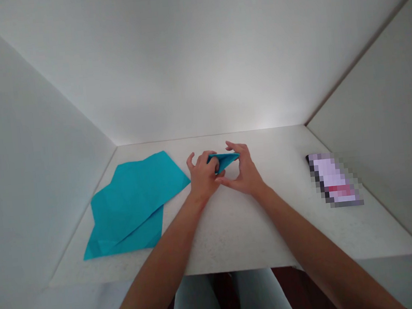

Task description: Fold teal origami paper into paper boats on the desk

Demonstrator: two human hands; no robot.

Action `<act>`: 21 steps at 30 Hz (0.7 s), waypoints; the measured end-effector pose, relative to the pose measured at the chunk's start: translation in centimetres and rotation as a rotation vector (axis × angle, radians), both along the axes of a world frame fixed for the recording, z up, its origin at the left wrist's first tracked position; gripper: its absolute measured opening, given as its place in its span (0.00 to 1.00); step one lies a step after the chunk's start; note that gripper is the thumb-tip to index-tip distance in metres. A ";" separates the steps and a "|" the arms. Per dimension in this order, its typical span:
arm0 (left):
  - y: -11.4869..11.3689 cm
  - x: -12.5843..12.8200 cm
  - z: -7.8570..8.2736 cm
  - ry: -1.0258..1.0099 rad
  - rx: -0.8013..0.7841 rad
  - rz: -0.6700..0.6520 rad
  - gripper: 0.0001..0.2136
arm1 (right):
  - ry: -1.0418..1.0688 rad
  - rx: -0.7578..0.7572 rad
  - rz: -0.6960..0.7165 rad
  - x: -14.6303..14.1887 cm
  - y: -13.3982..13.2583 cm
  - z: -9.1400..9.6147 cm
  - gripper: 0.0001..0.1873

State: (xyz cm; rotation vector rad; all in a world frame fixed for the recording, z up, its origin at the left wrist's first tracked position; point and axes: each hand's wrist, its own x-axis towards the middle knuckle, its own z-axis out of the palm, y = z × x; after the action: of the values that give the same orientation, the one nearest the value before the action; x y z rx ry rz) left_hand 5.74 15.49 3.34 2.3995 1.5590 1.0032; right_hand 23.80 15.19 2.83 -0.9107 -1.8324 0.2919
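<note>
A small piece of folded blue paper is held up between both hands, just above the middle of the table. My left hand grips its left end, with fingers bent around it and partly inside the fold. At the paper's right corner is my right hand, its fingers curved against the edge and its thumb stretched toward the left hand underneath. The paper looks pointed at the right, with an opening facing me. Part of it is hidden behind the left fingers.
Larger sheets of the same blue paper lie overlapping on the left of the white table. A pixelated phone-like object rests at the right. White walls enclose the back and both sides. The table's front edge is near my legs.
</note>
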 end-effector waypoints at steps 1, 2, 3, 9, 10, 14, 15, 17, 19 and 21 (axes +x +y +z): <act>-0.1 0.2 0.1 0.007 -0.006 -0.001 0.06 | 0.024 0.009 -0.011 -0.1 0.0 0.0 0.46; -0.1 0.3 0.3 0.011 -0.004 -0.007 0.06 | 0.064 0.007 -0.032 -0.2 0.0 0.0 0.39; -0.2 0.5 0.4 0.008 0.004 -0.019 0.06 | 0.113 -0.003 -0.052 -0.2 0.1 -0.1 0.33; -0.1 0.2 0.6 -0.211 -0.058 -0.205 0.11 | 0.298 -0.200 -0.013 1.7 1.4 -1.0 0.20; 0.1 0.0 0.5 -0.282 -0.098 -0.240 0.11 | 0.307 -0.226 -0.002 2.0 1.6 -1.1 0.18; 0.8 -0.2 -0.2 -0.531 -0.235 -0.262 0.10 | 0.311 -0.320 0.011 2.4 2.0 -1.1 0.18; 0.9 -0.1 -0.3 -0.581 -0.268 -0.249 0.09 | 0.312 -0.344 0.017 2.4 2.0 -1.1 0.18; 1.0 0.1 -0.6 -0.696 -0.346 -0.236 0.12 | 0.333 -0.389 0.045 2.2 1.9 -1.3 0.21; 1.0 0.3 -0.9 -0.810 -0.453 -0.245 0.19 | 0.370 -0.429 0.099 2.1 1.9 -1.5 0.24; 1.1 0.4 -1.0 -0.859 -0.552 -0.253 0.25 | 0.386 -0.448 0.155 1.9 1.9 -1.8 0.25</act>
State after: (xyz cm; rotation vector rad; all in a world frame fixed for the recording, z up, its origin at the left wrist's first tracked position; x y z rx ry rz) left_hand 6.13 16.60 2.30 1.4361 0.9968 1.1288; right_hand 25.75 17.06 1.00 -0.9332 -1.5000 0.9382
